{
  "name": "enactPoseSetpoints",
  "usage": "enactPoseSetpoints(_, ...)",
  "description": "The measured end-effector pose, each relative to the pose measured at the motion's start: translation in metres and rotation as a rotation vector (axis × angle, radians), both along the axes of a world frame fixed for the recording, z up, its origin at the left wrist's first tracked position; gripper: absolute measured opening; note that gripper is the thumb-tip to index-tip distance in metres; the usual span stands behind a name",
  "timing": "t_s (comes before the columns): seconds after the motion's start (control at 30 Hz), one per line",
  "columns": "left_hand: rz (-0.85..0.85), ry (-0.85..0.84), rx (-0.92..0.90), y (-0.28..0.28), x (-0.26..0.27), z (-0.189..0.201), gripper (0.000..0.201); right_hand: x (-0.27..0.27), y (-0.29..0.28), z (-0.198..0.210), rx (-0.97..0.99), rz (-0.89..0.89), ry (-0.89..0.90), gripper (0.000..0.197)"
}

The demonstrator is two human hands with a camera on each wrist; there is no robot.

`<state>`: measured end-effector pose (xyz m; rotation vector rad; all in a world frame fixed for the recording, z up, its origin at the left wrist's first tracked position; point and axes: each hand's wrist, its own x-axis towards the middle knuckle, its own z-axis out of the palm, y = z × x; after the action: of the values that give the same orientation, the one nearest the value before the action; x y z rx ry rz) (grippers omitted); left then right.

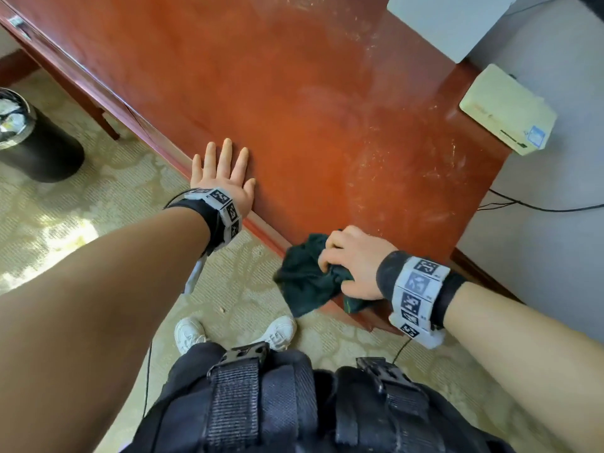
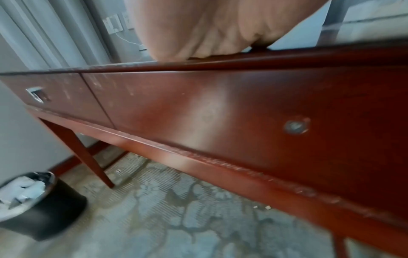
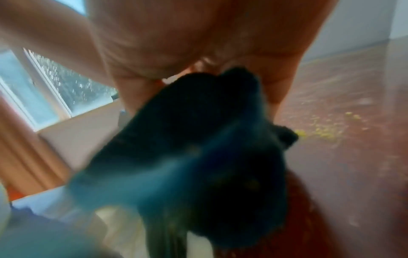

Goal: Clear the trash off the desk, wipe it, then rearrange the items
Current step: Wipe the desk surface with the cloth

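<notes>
A red-brown wooden desk [image 1: 294,93] fills the head view, its top streaked with pale smears and crumbs. My left hand [image 1: 222,173] lies flat on the near edge, fingers straight and spread. My right hand [image 1: 346,259] grips a bunched dark green cloth [image 1: 304,282] at the desk's near corner; part of the cloth hangs over the edge. The right wrist view shows the cloth [image 3: 198,139] dark and blurred under my palm, with yellowish crumbs [image 3: 326,129] on the desk beside it. In the left wrist view my palm [image 2: 209,29] rests on the desk's rim [image 2: 243,59].
A black trash bin [image 1: 29,138] with crumpled paper stands on the patterned carpet at left, also the bin [image 2: 37,202]. A cream box [image 1: 510,109] sits at the desk's right end and a white box [image 1: 451,21] at the far edge. Cables [image 1: 539,207] run along the wall.
</notes>
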<state>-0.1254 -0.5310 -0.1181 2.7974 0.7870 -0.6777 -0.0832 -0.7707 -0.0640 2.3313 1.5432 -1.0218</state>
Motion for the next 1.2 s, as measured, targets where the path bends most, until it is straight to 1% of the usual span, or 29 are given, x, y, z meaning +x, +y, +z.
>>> enactPoseSetpoints(0.03, 0.010, 0.000, -0.011, -0.005, 0.001, 0.002, 0.060, -0.001, -0.007, 0.006, -0.051, 0.017, 0.065, 0.032)
enactPoseSetpoints(0.07, 0.013, -0.003, -0.034, -0.012, 0.002, 0.003, 0.063, 0.002, -0.011, 0.015, -0.073, -0.009, 0.111, 0.028)
enactPoseSetpoints(0.1, 0.007, -0.006, -0.056, -0.021, 0.003, 0.004, 0.065, 0.009, -0.012, 0.021, -0.055, -0.068, 0.126, 0.025)
enactPoseSetpoints(0.13, -0.006, -0.009, -0.068, -0.030, 0.003, 0.005, 0.067, 0.018, -0.012, 0.027, 0.011, -0.151, 0.111, 0.024)
enactPoseSetpoints(0.2, -0.019, -0.021, -0.078, -0.045, 0.002, 0.003, 0.067, 0.040, -0.008, 0.031, 0.200, -0.347, 0.024, 0.025)
enactPoseSetpoints(0.23, -0.013, -0.028, -0.079, -0.047, 0.001, 0.001, 0.066, 0.049, -0.002, 0.028, 0.265, -0.424, -0.033, 0.028)
enactPoseSetpoints(0.27, -0.010, -0.029, -0.074, -0.047, 0.001, -0.001, 0.066, 0.056, 0.004, 0.021, 0.287, -0.482, -0.082, 0.032)
enactPoseSetpoints(0.3, -0.010, -0.024, -0.066, -0.047, 0.002, -0.001, 0.066, 0.060, 0.010, 0.012, 0.257, -0.524, -0.115, 0.038)
enactPoseSetpoints(0.37, -0.022, -0.008, -0.040, -0.047, 0.003, 0.001, 0.066, 0.058, 0.021, -0.009, 0.135, -0.549, -0.153, 0.047)
enactPoseSetpoints(0.43, -0.032, 0.010, -0.022, -0.047, 0.005, 0.002, 0.066, 0.052, 0.024, -0.024, 0.095, -0.552, -0.189, 0.050)
enactPoseSetpoints(0.53, -0.031, 0.020, -0.029, -0.047, 0.005, 0.003, 0.065, 0.053, 0.020, -0.027, 0.119, -0.519, -0.209, 0.048)
enactPoseSetpoints(0.63, -0.036, 0.039, -0.015, -0.047, 0.005, 0.002, 0.065, 0.054, 0.016, -0.024, 0.128, -0.473, -0.237, 0.042)
enactPoseSetpoints(0.77, -0.034, 0.048, 0.019, -0.053, 0.006, 0.004, 0.065, 0.042, -0.003, -0.024, 0.130, -0.473, -0.189, 0.034)
enactPoseSetpoints(0.9, -0.114, 0.029, -0.024, -0.072, 0.007, 0.009, 0.067, 0.030, -0.022, -0.019, 0.118, -0.497, -0.168, 0.031)
enactPoseSetpoints(1.0, -0.204, 0.062, -0.049, -0.091, 0.008, 0.009, 0.066, 0.021, -0.033, -0.015, 0.101, -0.473, -0.152, 0.031)
enactPoseSetpoints(1.07, -0.253, 0.071, -0.072, -0.101, 0.009, 0.011, 0.065, 0.015, -0.047, -0.011, 0.066, -0.380, -0.077, 0.029)
enactPoseSetpoints(1.1, -0.268, 0.069, -0.082, -0.104, 0.009, 0.012, 0.065, 0.013, -0.055, -0.007, 0.021, -0.293, -0.022, 0.027)
enactPoseSetpoints(1.13, -0.274, 0.066, -0.091, -0.106, 0.010, 0.012, 0.066, 0.013, -0.064, -0.002, -0.055, -0.185, 0.024, 0.025)
enactPoseSetpoints(1.2, -0.264, 0.057, -0.098, -0.108, 0.009, 0.013, 0.067, 0.015, -0.077, 0.007, -0.271, 0.004, 0.061, 0.023)
